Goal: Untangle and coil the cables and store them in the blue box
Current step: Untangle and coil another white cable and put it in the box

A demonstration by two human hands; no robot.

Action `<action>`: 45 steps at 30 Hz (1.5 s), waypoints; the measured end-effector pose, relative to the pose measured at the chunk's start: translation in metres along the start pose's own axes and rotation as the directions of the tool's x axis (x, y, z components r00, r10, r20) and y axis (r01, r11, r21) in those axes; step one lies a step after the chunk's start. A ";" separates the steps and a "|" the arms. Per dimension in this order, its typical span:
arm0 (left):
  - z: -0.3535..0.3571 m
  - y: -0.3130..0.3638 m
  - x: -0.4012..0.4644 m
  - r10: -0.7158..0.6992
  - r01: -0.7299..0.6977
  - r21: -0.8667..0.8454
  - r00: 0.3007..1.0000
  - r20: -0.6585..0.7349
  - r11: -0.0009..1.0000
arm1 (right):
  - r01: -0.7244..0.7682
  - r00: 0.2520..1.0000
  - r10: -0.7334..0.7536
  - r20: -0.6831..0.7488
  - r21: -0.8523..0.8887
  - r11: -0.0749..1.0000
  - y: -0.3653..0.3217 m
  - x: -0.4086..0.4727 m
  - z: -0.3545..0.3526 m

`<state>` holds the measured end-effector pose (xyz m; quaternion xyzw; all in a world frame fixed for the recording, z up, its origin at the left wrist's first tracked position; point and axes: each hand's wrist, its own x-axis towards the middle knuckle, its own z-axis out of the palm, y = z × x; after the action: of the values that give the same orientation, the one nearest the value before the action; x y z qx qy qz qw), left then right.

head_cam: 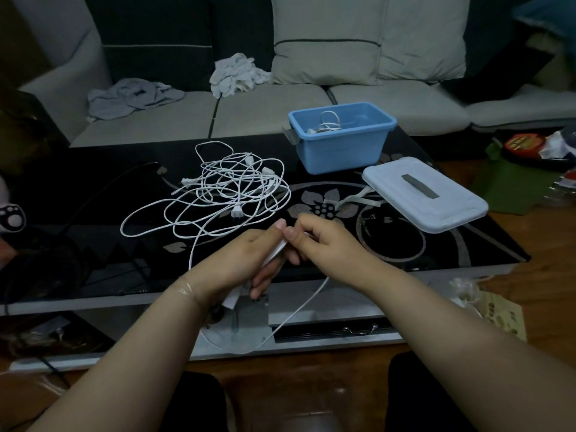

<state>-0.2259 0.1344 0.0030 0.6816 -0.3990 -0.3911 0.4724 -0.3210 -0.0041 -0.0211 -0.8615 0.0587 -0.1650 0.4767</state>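
Note:
A tangle of white cables [224, 194] lies spread on the black glass table [93, 244]. One white cable [299, 310] runs from the tangle to my hands and loops down over the table's front edge. My left hand [249, 260] grips a folded bundle of this cable. My right hand [318, 241] pinches the same cable right beside the left thumb. The blue box [343, 151] stands open at the table's far side, with a coiled white cable [327, 124] inside.
The box's pale lid [442, 207] lies on the table to the right of the box. A black cable [103, 194] crosses the table's left part. Behind the table stands a grey sofa [265, 110] with crumpled clothes [233, 74]. Bags and clutter [530, 151] lie on the floor at the right.

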 end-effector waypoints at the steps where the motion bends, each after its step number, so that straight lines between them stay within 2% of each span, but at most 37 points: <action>1: 0.000 0.000 0.000 0.000 0.000 -0.010 1.000 0.000 1.000 | 0.003 1.000 -0.003 -0.013 -0.016 1.000 0.000 0.000 0.000; 7: -0.005 0.001 -0.003 -0.036 0.037 -0.093 0.999 0.014 0.995 | 0.016 1.000 -0.017 -0.017 -0.062 0.998 0.002 0.003 -0.002; 15: -0.005 0.001 -0.001 -0.061 0.083 -0.313 0.995 0.078 0.946 | 0.037 0.991 -0.026 -0.128 0.085 0.996 -0.001 0.004 0.004; 17: -0.006 -0.001 0.001 -0.053 0.086 -0.399 0.994 0.093 0.913 | 0.031 0.990 -0.007 -0.139 0.171 0.985 -0.001 0.007 0.005; 20: -0.009 -0.006 0.004 0.035 0.098 -0.570 0.975 0.219 0.816 | -0.112 0.987 0.155 -0.050 0.477 0.872 -0.002 0.011 0.001; 22: -0.013 -0.003 0.007 0.214 0.115 -0.720 0.912 0.350 0.685 | -0.241 0.965 0.250 0.080 0.648 0.723 -0.003 0.011 -0.002; 24: -0.021 -0.002 0.010 0.347 0.154 -0.840 0.861 0.373 0.521 | -0.300 0.950 0.269 0.161 0.716 0.630 -0.002 0.010 0.002; 26: -0.025 -0.002 0.011 0.379 0.124 -0.885 0.870 0.315 0.450 | -0.325 0.941 0.286 0.179 0.706 0.629 -0.002 0.007 0.010; 27: -0.025 -0.001 0.010 0.364 0.093 -0.889 0.889 0.276 0.448 | -0.337 0.938 0.299 0.176 0.669 0.662 -0.003 0.006 0.015; 29: -0.020 0.005 0.007 0.260 -0.023 -0.871 0.958 0.121 0.491 | -0.335 0.942 0.305 0.144 0.487 0.806 -0.006 0.003 0.024; 31: -0.014 0.010 0.005 0.149 -0.137 -0.835 0.987 -0.066 0.533 | -0.277 0.958 0.256 0.126 0.197 0.940 -0.009 -0.002 0.032; 33: -0.010 0.015 0.005 0.082 -0.210 -0.776 0.976 -0.201 0.594 | -0.199 0.964 0.207 0.169 -0.064 0.978 -0.012 -0.008 0.037; 36: -0.009 0.010 0.009 0.042 -0.267 -0.567 0.925 -0.378 0.779 | -0.082 0.957 0.169 0.235 -0.340 0.937 -0.020 -0.016 0.039; 39: -0.007 0.006 0.008 0.064 -0.207 -0.282 0.894 -0.443 0.937 | -0.010 0.966 0.115 0.232 -0.412 0.911 -0.028 -0.017 0.035; 42: -0.002 0.006 0.005 0.085 -0.153 -0.125 0.898 -0.431 0.980 | -0.015 0.974 0.111 0.199 -0.431 0.902 -0.031 -0.015 0.025; 45: -0.003 -0.001 0.007 0.144 -0.097 0.123 0.872 -0.468 0.988 | -0.010 0.983 0.075 0.167 -0.362 0.932 -0.031 -0.014 0.017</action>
<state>-0.2205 0.1295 0.0015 0.7522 -0.3312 -0.1622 0.5461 -0.3307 0.0295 -0.0065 -0.9439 0.0637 -0.0632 0.3177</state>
